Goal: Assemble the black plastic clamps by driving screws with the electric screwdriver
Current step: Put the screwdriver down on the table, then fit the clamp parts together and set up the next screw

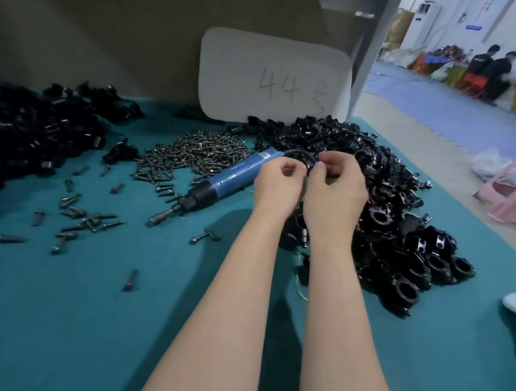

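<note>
While the screwdriver (230, 178) lies unused, both hands meet above the clamp pile (402, 211) along the right edge and hold one small black clamp part (311, 168) between them. Left hand (277, 184): fingers curled, tips pinching the part from its left. Right hand (335, 188): fingers curled, thumb and forefinger pinching the same part from its right. The fingers hide most of the part, so it cannot be told whether a screw is already seated in it. Judged step: fitting or aligning the part by hand before driving, which would explain why the tool is not in hand.

Screwdriver: blue body, black collar, flat on the tabletop (58, 318) just left of the hands, bit toward the near-left corner, cable (299, 154) end toward the hands. This puts the grip within short reach of either hand. A small label on the blue body is too blurred to read.

Screws (192, 154): main heap toward the far edge, just beside the screwdriver; strays (81, 219) scattered toward the left edge. A second heap of black parts (25, 136) occupies the far-left corner. Supplies thus flank the work position.

Board (274, 77): white, upright at the far edge, handwritten "44"; further marks beside it are not legible.
</note>
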